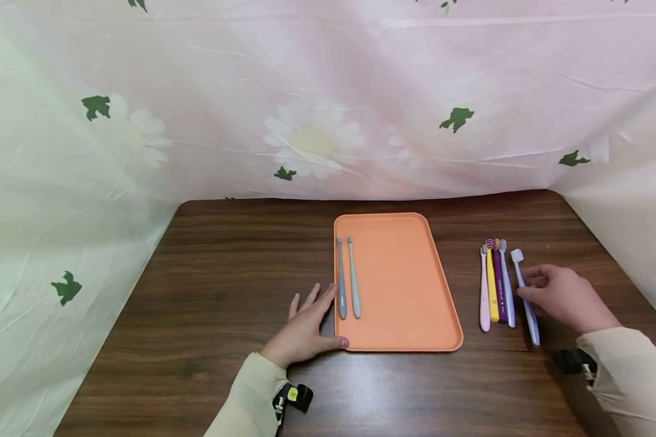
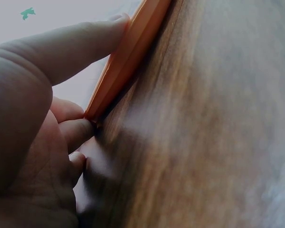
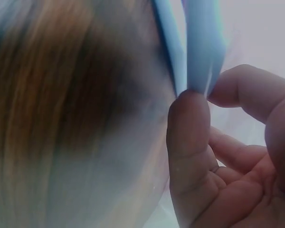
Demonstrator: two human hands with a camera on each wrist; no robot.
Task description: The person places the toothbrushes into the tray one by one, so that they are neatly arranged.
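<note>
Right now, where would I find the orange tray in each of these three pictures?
Head: right of centre in the lower half, the orange tray lies flat, with the left hand at its near left corner.
Left wrist: only its edge shows, slanting through the upper middle, with the thumb against it.
Right wrist: not in it.
Shared landmark: the brown wooden table, visible in all three.

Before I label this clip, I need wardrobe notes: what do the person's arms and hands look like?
A long cream fabric sleeve covers each arm. A small black device shows at each wrist, the left one bearing a yellow-green patch. The left hand and right hand are bare.
</note>
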